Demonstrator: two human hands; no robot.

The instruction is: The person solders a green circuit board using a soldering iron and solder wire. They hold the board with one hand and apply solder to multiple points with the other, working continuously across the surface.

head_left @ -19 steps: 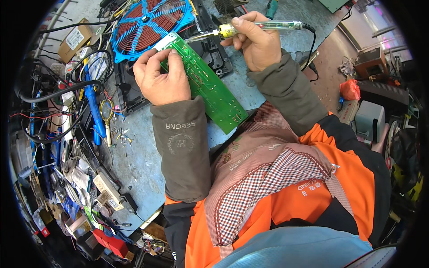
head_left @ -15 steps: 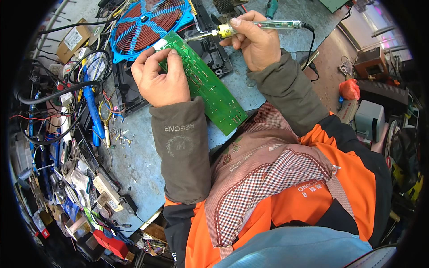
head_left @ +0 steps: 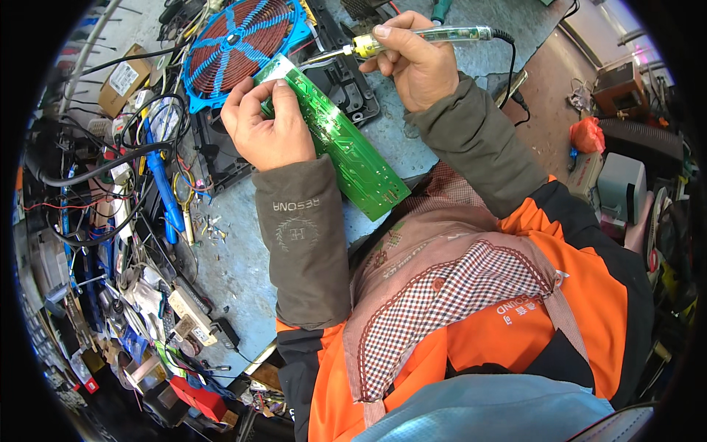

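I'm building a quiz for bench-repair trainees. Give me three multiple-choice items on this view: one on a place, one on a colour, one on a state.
1. Where does the round coil lie relative to the circuit board?
A. beyond it, to the left
B. in the person's lap
C. under the right sleeve

2. What colour is the circuit board?
A. red
B. green
C. white

3. How is the soldering iron held?
A. lying loose on the bench
B. in the left hand
C. gripped in the right hand

Answers: 1 A, the blue-framed coil sits past the board's far end. 2 B, its face is plainly green. 3 C, right fingers wrap the clear handle while the left hand grips the board.
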